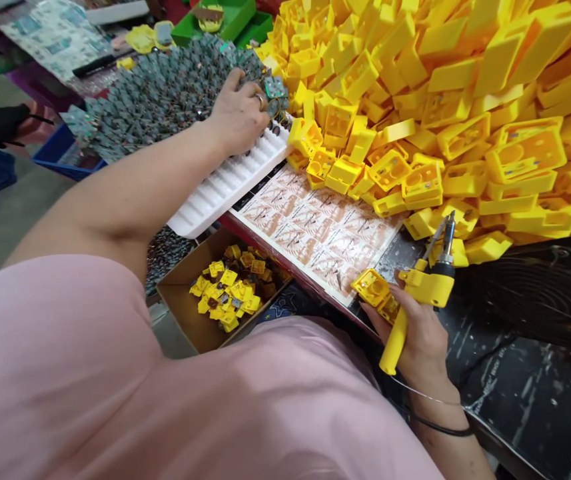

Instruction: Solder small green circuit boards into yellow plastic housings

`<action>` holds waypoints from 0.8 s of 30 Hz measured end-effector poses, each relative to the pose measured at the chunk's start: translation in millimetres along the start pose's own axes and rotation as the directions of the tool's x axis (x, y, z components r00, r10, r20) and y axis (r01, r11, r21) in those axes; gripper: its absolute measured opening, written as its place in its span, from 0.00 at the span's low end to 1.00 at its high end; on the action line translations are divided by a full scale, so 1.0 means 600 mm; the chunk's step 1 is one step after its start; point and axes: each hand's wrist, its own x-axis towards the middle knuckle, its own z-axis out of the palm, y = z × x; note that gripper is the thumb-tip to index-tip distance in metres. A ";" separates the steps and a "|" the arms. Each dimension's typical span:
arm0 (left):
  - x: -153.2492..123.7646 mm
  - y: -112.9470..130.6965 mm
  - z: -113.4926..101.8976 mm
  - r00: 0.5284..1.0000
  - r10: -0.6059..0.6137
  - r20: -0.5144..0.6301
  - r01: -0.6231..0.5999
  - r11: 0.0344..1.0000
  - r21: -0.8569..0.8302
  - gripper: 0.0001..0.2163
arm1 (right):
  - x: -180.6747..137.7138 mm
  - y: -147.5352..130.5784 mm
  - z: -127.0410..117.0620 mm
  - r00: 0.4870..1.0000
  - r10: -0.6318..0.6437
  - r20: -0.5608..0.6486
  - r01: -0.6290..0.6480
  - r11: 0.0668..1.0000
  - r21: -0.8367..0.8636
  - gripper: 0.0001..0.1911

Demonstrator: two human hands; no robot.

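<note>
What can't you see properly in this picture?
All in the head view:
Left hand fingertips: buried among the boards; a grip cannot be told.
Right hand palm: covered by the gun and a housing.
Housing pile: cut off by the top and right edges.
Black bundle: blurred, cut off by the right edge.
Sheet print: too small to read.

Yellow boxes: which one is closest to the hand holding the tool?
The box touching the right hand, beside the tool. It sits alone, away from the big pile.
</note>
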 end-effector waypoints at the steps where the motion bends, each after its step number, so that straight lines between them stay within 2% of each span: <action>1: -0.002 0.005 -0.005 1.000 -0.013 -0.019 0.013 0.999 0.033 0.09 | -0.001 0.001 -0.001 1.000 -0.006 -0.005 0.006 1.000 -0.005 0.36; 3: -0.009 0.028 -0.017 0.994 -0.082 -0.067 0.088 0.991 0.100 0.14 | -0.001 0.001 -0.002 1.000 -0.023 -0.017 0.023 1.000 -0.018 0.36; 4: -0.012 0.045 -0.022 0.992 -0.114 -0.046 0.118 0.987 0.106 0.16 | 0.000 0.000 -0.003 0.999 -0.030 -0.024 0.029 0.999 -0.024 0.35; 6: -0.019 0.083 -0.030 0.982 -0.116 0.148 0.109 0.993 0.053 0.16 | 0.002 -0.002 -0.004 0.999 -0.027 -0.030 0.026 0.999 -0.037 0.34; 8: -0.021 0.116 -0.033 0.926 -0.076 0.369 0.079 0.997 0.007 0.14 | 0.004 -0.004 -0.004 0.999 -0.020 -0.026 0.018 0.998 -0.053 0.34; 9: -0.017 0.126 -0.033 0.911 -0.100 0.399 0.094 0.995 0.034 0.13 | 0.005 -0.005 -0.005 1.000 -0.017 -0.024 0.016 0.998 -0.057 0.34; 10: -0.010 0.131 -0.033 0.919 -0.159 0.360 0.133 0.987 0.095 0.14 | 0.007 -0.007 -0.006 1.000 -0.016 -0.021 0.014 0.998 -0.057 0.34; 12: 0.016 0.123 -0.033 0.943 -0.289 0.162 0.251 0.942 0.223 0.18 | 0.010 -0.009 -0.007 1.000 -0.013 -0.019 0.012 0.998 -0.059 0.32; 14: 0.051 0.102 -0.035 0.936 -0.351 0.016 0.333 0.902 0.275 0.21 | 0.013 -0.012 -0.009 1.000 -0.014 -0.015 0.013 0.998 -0.069 0.30; 17: 0.094 0.076 -0.038 0.920 -0.392 0.022 0.369 0.882 0.292 0.25 | 0.015 -0.013 -0.011 1.000 -0.024 -0.020 0.022 0.996 -0.090 0.26; 19: 0.102 0.077 -0.044 0.921 -0.387 0.042 0.359 0.887 0.292 0.28 | 0.015 -0.013 -0.011 1.000 -0.020 -0.020 0.018 0.996 -0.091 0.28; 21: 0.090 0.092 -0.054 0.923 -0.382 0.042 0.356 0.891 0.280 0.27 | 0.014 -0.011 -0.010 1.000 -0.007 -0.007 0.006 0.997 -0.083 0.30; 24: 0.047 0.117 -0.077 0.907 -0.422 0.008 0.406 0.877 0.255 0.19 | 0.013 -0.010 -0.008 1.000 0.008 -0.004 -0.008 0.999 -0.039 0.34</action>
